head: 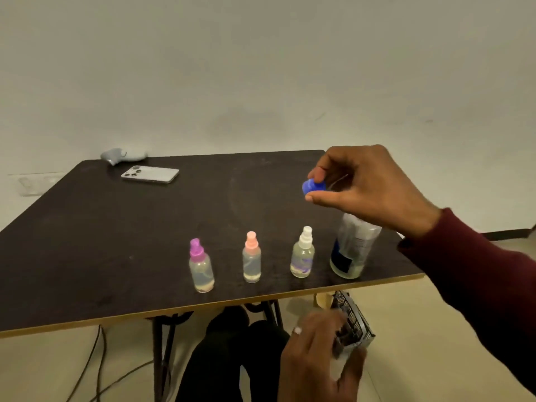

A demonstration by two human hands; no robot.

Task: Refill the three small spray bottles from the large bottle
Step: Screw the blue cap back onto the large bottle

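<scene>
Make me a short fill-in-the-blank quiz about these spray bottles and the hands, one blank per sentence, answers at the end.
1. The right hand pinches a ____ cap.
2. Beside the large bottle stands the small spray bottle with the ____ top.
3. The middle spray bottle has a ____ top.
4. The phone lies on the ____.

Answers: blue; white; pink; table

A phone (pixel 150 174) lies camera-side up near the far left corner of the dark table (pixel 116 242). Just behind it, at the table's far edge, sits a crumpled grey cloth (pixel 123 155), or something like it. Cables (pixel 98 364) trail over the pale floor under the table. A wire mesh basket (pixel 352 317) stands below the near right edge.
</scene>
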